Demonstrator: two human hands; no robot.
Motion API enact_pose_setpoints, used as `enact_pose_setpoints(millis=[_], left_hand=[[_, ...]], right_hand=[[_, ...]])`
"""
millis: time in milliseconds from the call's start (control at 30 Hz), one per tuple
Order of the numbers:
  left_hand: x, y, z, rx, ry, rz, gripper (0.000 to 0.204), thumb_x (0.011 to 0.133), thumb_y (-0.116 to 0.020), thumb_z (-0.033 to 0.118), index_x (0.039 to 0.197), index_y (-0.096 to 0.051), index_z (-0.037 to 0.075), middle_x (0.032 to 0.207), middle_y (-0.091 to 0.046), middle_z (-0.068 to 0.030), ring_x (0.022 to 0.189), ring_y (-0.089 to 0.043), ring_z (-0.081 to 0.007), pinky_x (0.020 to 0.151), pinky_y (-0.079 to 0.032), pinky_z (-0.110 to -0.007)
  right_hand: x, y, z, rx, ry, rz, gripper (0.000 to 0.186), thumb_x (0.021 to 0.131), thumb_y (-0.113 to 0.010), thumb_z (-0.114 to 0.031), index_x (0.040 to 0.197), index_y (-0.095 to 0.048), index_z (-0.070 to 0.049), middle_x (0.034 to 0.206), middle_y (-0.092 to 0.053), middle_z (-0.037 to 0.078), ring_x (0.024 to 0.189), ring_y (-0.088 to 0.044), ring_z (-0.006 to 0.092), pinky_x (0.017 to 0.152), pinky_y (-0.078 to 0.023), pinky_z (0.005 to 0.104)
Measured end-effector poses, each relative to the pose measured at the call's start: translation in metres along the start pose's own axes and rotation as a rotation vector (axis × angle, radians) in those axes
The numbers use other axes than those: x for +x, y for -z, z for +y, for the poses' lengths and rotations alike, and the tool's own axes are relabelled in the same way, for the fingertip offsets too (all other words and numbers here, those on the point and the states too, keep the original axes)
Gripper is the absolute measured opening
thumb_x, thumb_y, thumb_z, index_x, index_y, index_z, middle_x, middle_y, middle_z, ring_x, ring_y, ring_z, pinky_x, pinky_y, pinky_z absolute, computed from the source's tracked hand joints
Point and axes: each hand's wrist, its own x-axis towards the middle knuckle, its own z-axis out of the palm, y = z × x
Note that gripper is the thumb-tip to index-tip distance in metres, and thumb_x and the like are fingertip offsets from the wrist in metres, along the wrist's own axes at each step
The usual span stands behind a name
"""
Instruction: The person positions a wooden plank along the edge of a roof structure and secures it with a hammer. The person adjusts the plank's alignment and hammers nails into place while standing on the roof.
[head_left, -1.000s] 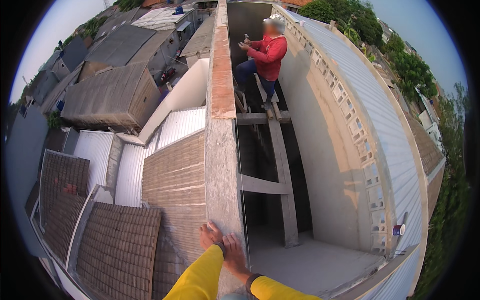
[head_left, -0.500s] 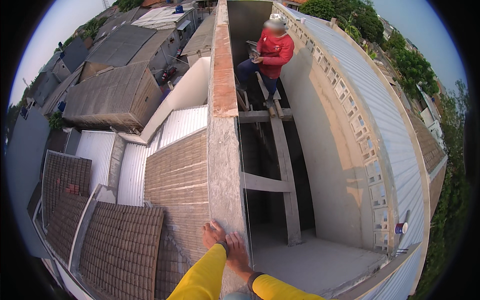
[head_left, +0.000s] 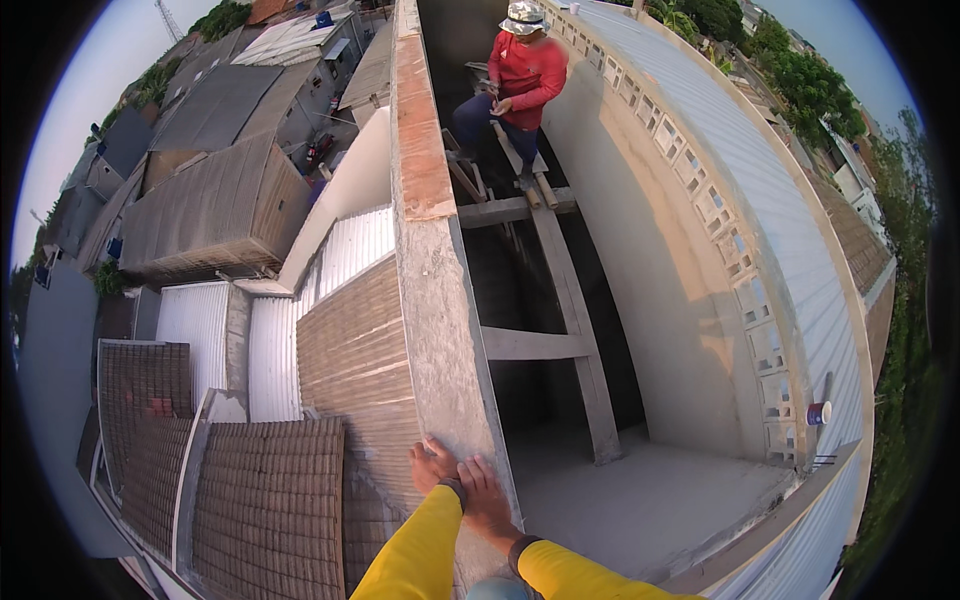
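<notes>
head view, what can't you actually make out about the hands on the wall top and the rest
- Left hand: its wrist is covered by the right hand.
- Both palms: pressed on the wall top, so any grip is hidden.
- Co-worker's hands: too small to tell what they hold.
- Small can: contents too small.

Grey plastered wall top (head_left: 440, 300) under the fingers, turning orange brick beyond the fingertips; both sleeves (head_left: 420, 550) yellow. Ribbed brown tile roof (head_left: 270, 500) left of fingers. Far person's shirt (head_left: 527, 75) red.

Left hand (head_left: 432, 467), right hand (head_left: 487, 497): flat, touching.
</notes>
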Motion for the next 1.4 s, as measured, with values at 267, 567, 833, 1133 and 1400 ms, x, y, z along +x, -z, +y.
enact_pose_setpoints(millis=[267,567,833,1133,1400], left_hand=[[0.001,-0.007,-0.006,-0.009,-0.008,0.012,0.06,0.103,-0.044,0.053,0.122,-0.069,0.002,0.128,-0.066,-0.0236,0.111,-0.066,-0.0476,0.094,-0.053,-0.054],[0.001,0.0,-0.001,-0.009,0.016,-0.001,0.056,0.103,-0.046,0.052,0.123,-0.069,0.006,0.132,-0.065,-0.0225,0.113,-0.066,-0.0461,0.095,-0.053,-0.054],[-0.001,0.015,0.016,-0.036,0.044,-0.119,0.061,0.104,-0.044,0.053,0.128,-0.068,0.003,0.135,-0.065,-0.0237,0.118,-0.064,-0.046,0.1,-0.051,-0.052],[0.001,0.018,0.008,0.03,0.067,-0.15,0.068,0.104,-0.039,0.056,0.135,-0.066,0.002,0.136,-0.065,-0.0239,0.124,-0.062,-0.0446,0.104,-0.05,-0.051],[-0.004,0.014,0.009,0.035,0.014,-0.149,0.069,0.105,-0.038,0.057,0.134,-0.066,0.002,0.136,-0.065,-0.0217,0.123,-0.063,-0.0444,0.103,-0.051,-0.051]], right_hand=[[0.002,0.011,-0.003,0.021,-0.011,-0.028,0.066,0.09,-0.069,-0.022,0.145,-0.045,0.006,0.147,-0.048,0.026,0.146,-0.041,0.0469,0.123,-0.034,0.0554],[0.001,0.007,-0.004,0.032,-0.025,-0.032,0.063,0.092,-0.066,-0.019,0.147,-0.044,0.004,0.149,-0.046,0.025,0.148,-0.039,0.0456,0.123,-0.033,0.056],[0.0,0.0,0.001,0.004,-0.038,-0.021,0.063,0.093,-0.066,-0.02,0.147,-0.043,0.003,0.15,-0.046,0.024,0.148,-0.039,0.0442,0.123,-0.033,0.0559],[-0.003,0.002,-0.006,0.027,-0.07,-0.03,0.056,0.098,-0.059,-0.022,0.146,-0.046,0.003,0.153,-0.045,0.024,0.149,-0.038,0.0413,0.124,-0.034,0.053],[-0.004,0.0,0.001,0.057,-0.094,-0.011,0.056,0.1,-0.055,-0.02,0.149,-0.043,0.003,0.153,-0.045,0.023,0.151,-0.036,0.0406,0.125,-0.032,0.0525]])
